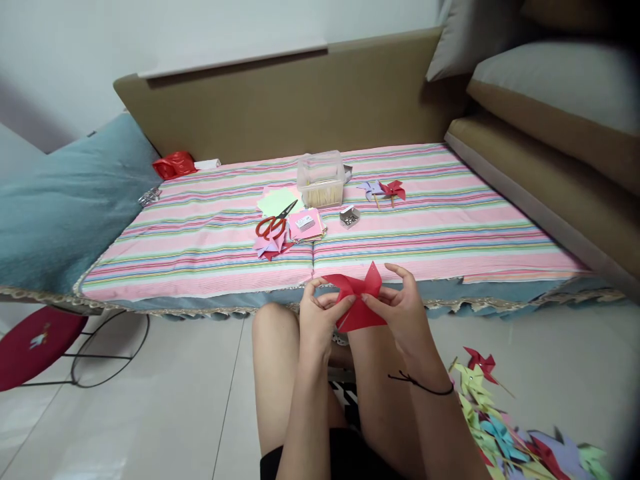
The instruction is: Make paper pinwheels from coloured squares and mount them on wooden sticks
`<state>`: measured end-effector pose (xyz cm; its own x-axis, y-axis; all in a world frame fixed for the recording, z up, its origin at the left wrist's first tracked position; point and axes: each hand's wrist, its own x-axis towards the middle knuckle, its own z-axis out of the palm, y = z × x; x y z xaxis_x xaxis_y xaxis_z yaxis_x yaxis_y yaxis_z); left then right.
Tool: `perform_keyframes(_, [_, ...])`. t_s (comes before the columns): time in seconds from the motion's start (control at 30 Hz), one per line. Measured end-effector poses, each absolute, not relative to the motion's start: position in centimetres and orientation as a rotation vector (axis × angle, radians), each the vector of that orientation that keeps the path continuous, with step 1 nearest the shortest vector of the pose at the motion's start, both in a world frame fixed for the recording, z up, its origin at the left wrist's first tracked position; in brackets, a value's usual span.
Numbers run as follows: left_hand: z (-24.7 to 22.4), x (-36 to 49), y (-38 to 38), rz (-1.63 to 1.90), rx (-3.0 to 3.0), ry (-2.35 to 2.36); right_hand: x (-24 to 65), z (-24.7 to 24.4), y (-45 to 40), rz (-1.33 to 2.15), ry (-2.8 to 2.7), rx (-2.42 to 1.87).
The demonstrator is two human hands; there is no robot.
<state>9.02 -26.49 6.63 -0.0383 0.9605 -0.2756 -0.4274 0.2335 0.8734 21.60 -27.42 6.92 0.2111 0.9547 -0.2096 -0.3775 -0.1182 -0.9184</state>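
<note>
A piece of red paper, cut and partly folded into pinwheel blades, is held above the lap. My left hand pinches its left side, thumb near the centre. On its right side, my right hand presses a thumb near the centre, with the index finger raised off the paper. Beyond the hands, on the striped cloth, lie red-handled scissors, cut purple paper, a stack of pink paper squares and a small open box of metal pins.
A clear plastic box of sticks stands further back, beside two finished pinwheels. Many pinwheels lie on the floor at the lower right. A red stool is at the left.
</note>
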Motion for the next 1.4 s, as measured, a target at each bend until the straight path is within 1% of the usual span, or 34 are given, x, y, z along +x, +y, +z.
perform_keyframes(1.4, [6.62, 9.09, -26.48, 1.213, 0.637, 1.076, 21.58, 7.0, -27.26, 1.344, -0.667, -1.183])
